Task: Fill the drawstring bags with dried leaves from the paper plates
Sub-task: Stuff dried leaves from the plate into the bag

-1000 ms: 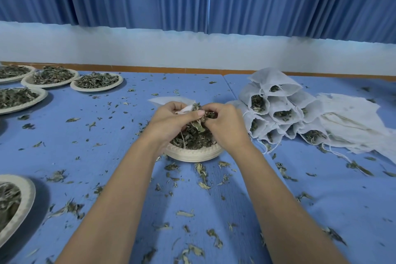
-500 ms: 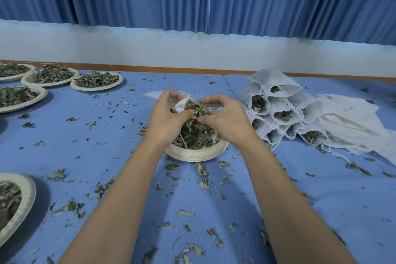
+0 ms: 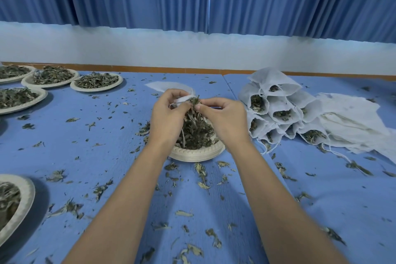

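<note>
Hands met above the plate (image 3: 196, 154) at the table's middle. Your left hand (image 3: 169, 118) pinched the white bag (image 3: 183, 99) at its mouth, fingers closed on the cloth, while your right hand (image 3: 225, 120) pinched a tuft of leaves (image 3: 196, 100) at that opening, thumb and forefinger together. The plate below held a mound of leaves, partly hidden by your hands. Right of it lay a stack of filled bags (image 3: 276, 107) beside a heap of flat cloth (image 3: 351, 126). Four more plates (image 3: 96, 81) of leaves sat far left, another (image 3: 19, 206) near left. Scraps littered the blue table (image 3: 85, 156).
</note>
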Motion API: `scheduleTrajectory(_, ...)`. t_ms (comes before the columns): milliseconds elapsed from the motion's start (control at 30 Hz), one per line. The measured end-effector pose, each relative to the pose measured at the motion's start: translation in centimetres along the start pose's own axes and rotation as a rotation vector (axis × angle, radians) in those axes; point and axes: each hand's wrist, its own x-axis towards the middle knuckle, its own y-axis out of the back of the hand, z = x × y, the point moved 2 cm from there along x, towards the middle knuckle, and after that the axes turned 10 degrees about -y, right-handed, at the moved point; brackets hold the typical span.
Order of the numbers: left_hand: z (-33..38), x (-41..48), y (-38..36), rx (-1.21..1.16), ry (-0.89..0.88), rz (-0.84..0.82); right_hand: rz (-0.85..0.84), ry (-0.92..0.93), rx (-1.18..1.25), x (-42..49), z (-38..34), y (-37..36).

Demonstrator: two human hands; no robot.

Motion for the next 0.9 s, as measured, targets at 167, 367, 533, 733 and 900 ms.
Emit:
scheduleTrajectory(167, 0.0, -0.2, -0.2, -0.131, 0.09, -0.03, 0.099, 0.088, -0.126, -0.6, -0.2, -0.9)
scheduleTrajectory(367, 0.0, -0.1, -0.3, -0.2, 0.12, 0.008, 0.172, 0.197, -0.273, -1.3, -0.5, -2.1)
scheduleTrajectory(533, -0.3, 0.1, 0.1, -0.323, 0.181, 0.056, -0.066, 0.025, -0.086, -1.0, -1.1, -1.7)
scheduleTrajectory(733, -1.1, 0.1, 0.5, -0.218, 0.196, 0.087, -0.107, -0.073, 0.113, -0.5, -0.8, -1.6)
scheduleTrajectory(900, -1.0, 0.1, 0.9, -0.111, 0.159, 0.053, 0.005, 0.011, -0.011, -0.2, -0.7, -0.6)
